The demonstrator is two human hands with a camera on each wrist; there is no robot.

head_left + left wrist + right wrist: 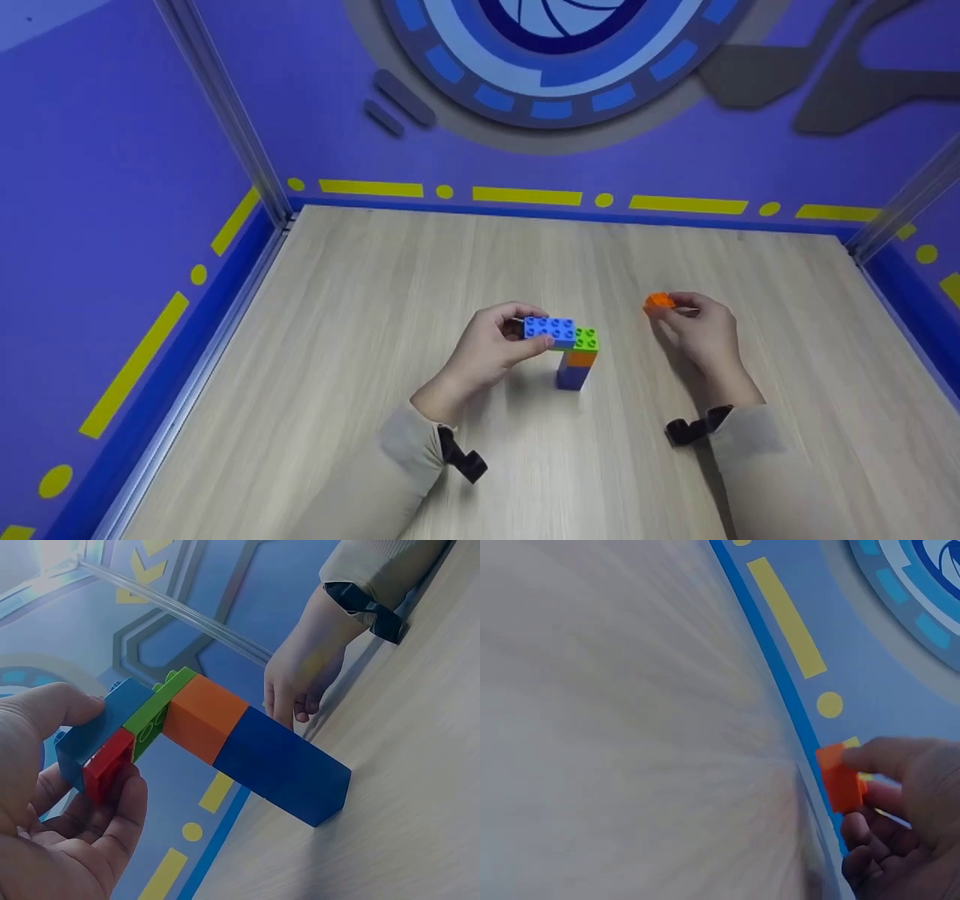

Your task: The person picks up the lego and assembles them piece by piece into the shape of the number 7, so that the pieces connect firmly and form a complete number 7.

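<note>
In the middle of the table stands a small brick structure: a dark blue base (285,765), an orange block (206,718) over it, and a green brick (587,341) across the top. A lighter blue brick (549,328) sits on the green one and juts out left. Beneath that overhang a red brick (109,765) shows in the left wrist view. My left hand (487,349) grips the overhanging end, thumb on the blue brick and fingers at the red one. Off to the right, my right hand (705,330) pinches a loose orange brick (659,301) between thumb and fingers.
The pale wooden table (360,300) is bounded by blue-purple panels (315,135) at the back and both sides. Metal posts (225,112) stand at its far corners. Each wrist wears a black strap with a mount (465,457).
</note>
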